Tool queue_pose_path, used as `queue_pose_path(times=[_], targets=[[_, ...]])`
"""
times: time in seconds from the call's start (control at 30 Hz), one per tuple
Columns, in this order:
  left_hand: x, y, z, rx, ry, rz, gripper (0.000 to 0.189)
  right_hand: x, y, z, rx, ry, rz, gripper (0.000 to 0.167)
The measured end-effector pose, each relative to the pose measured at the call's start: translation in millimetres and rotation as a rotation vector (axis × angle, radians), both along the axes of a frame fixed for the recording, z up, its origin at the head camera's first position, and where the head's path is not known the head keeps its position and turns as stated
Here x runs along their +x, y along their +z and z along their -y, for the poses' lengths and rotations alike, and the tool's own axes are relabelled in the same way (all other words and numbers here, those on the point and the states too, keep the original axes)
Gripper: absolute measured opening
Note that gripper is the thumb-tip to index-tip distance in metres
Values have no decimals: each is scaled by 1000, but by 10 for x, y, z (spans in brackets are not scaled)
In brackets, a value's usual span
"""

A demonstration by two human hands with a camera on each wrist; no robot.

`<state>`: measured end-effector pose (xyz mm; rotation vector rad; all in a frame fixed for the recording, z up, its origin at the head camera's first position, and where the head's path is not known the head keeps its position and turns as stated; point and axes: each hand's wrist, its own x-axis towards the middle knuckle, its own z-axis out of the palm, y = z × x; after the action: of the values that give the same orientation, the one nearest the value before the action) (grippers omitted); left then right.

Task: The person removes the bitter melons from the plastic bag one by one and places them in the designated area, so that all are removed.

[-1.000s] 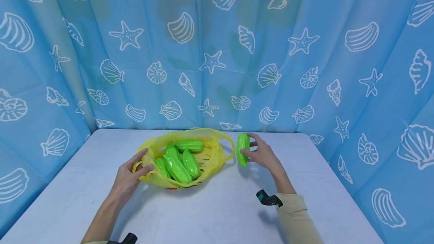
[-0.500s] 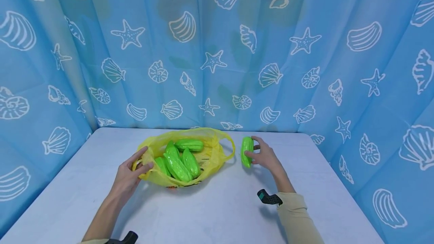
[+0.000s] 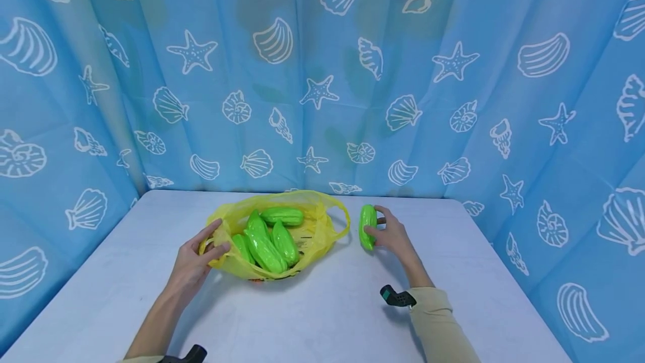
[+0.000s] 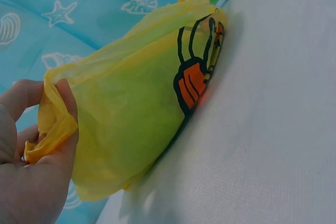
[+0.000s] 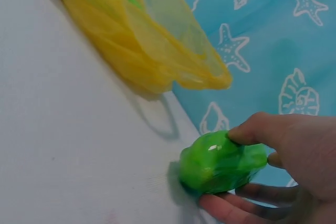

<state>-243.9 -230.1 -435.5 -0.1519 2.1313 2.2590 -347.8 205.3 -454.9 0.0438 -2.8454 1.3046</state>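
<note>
A yellow plastic bag (image 3: pixel 322 242) lies on its side with its mouth toward me. Several glossy green cucumber-shaped vegetables (image 3: pixel 265 248) rest inside it. My left hand (image 3: pixel 194 259) pinches the bag's left edge and handle; the left wrist view shows the gathered plastic (image 4: pixel 55 124) between thumb and fingers. To the right of the bag, my right hand (image 3: pixel 395 234) grips another green cucumber-shaped vegetable (image 3: pixel 368 227) between thumb and fingers. In the right wrist view that vegetable (image 5: pixel 212 163) is low, close over the white table, apart from the bag.
The white table (image 3: pixel 312 318) reaches back to a blue curtain (image 3: pixel 322 71) printed with white shells and starfish. The bag's right handle loop (image 3: pixel 345 220) sticks out toward my right hand. A dark wrist camera (image 3: pixel 398 297) sits at my right sleeve.
My right hand has shifted a little to the right and down with the vegetable, away from the bag's handle, then nearly stopped. My left hand stays on the bag.
</note>
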Motion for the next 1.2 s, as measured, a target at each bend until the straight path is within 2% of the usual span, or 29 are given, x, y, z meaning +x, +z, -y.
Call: queue_pose_path(times=[0.47,0.77,1.2], targets=[[-4,-16,-3,-14,-3,-6,80,-40,-104,98,-65,-72,-90,65],[-6,-23,-2,-17,-2,-11,80,-64,-110,134,-55,-104,-102,60],[0,-28,3,-34,-5,-13,79,-60,-115,139,-43,-119,-77,59]])
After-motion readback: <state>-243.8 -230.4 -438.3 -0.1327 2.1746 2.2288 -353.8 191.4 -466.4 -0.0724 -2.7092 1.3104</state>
